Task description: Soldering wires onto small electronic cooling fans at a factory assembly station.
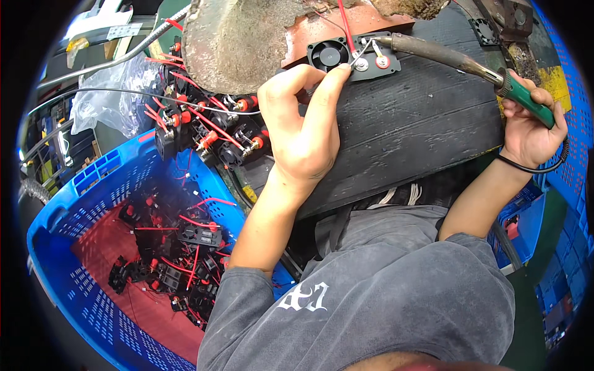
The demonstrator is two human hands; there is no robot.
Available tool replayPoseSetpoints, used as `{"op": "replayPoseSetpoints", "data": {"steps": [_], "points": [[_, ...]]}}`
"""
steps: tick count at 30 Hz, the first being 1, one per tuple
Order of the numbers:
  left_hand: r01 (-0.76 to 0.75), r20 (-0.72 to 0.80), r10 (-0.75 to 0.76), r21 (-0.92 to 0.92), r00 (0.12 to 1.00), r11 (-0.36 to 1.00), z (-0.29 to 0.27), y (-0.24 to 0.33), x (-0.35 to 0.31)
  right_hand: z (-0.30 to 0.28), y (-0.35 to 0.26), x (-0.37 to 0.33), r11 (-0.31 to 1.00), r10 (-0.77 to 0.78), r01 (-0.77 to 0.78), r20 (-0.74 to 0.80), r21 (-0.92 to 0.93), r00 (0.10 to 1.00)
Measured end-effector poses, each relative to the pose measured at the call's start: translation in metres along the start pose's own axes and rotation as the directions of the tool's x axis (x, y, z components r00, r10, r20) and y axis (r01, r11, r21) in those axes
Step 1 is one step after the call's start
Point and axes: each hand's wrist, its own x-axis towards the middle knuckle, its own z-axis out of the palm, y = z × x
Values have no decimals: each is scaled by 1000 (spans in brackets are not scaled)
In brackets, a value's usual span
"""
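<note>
My right hand [533, 127] grips the green handle of a soldering iron [442, 54]. The iron's tip reaches left to a small black panel [378, 73] on the dark work board. This panel carries a round fan [329, 55], two screw terminals, one with a red ring [382, 62], and an upright red wire [345, 25]. With thumb and forefinger pinched, my left hand [304, 120] holds a thin silvery solder wire [361, 54], its end close to the iron's tip. The exact contact point is too small to make out.
Several fan panels with red wires [207, 127] are heaped left of the dark board [421, 117]. A blue crate [102, 179] at lower left holds more of them. A brown block [297, 37] and a worn metal plate [235, 46] lie beyond. Another fan [484, 29] sits far right.
</note>
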Motion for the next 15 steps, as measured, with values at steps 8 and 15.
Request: {"op": "replayPoseSetpoints", "data": {"steps": [8,15], "points": [[-52,90,47,52,995,997,-5,0,3,2,0,0,1000,-4,3,44,24,999],[24,6,-24,8,1000,1000,-3,1,-1,0,-1,-1,1000,5,-5,24,10,1000]]}}
